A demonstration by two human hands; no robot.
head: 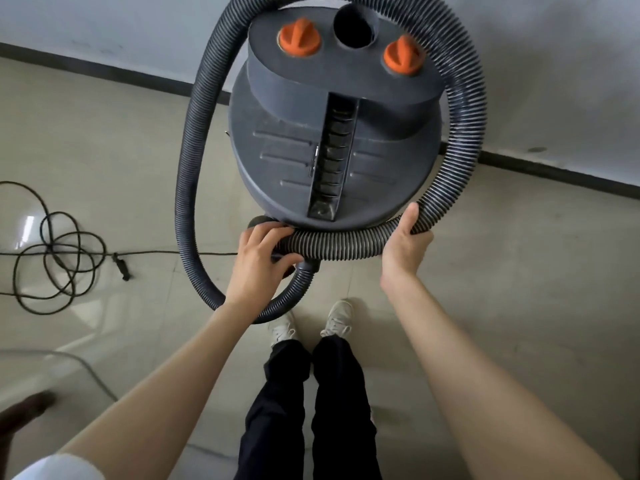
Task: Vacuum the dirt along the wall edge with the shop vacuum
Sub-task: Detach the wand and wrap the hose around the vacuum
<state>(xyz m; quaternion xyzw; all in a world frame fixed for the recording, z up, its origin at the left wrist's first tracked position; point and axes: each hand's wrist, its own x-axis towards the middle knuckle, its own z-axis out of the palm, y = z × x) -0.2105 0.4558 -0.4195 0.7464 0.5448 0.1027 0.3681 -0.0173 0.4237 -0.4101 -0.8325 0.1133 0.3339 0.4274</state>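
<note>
Grey plastic fills the upper middle of the frame: the shop vacuum [332, 140] stands on the pale tiled floor [104, 133], its far side close to the wall [554, 64] and the dark baseboard [554, 169] that crosses the frame from upper left to right. On its top we see two orange knobs [299, 37] and an open round port [354, 26] between them.

A ribbed grey hose [194, 140] loops round the vacuum, up the left side, over the top of the frame and down the right, then runs across the front edge of the lid. Our right hand [405, 242] grips that hose at centre right, thumb up over the ribs and fingers curled beneath. Our left hand [261, 259] rests at centre on the hose's smooth dark end where it meets the vacuum's front, fingers bent over it.

At the left edge a black power cord [59, 258] lies in loose coils on the floor. Below the hands, at bottom centre, we see dark trousers [304, 410] and white shoes [336, 318].
</note>
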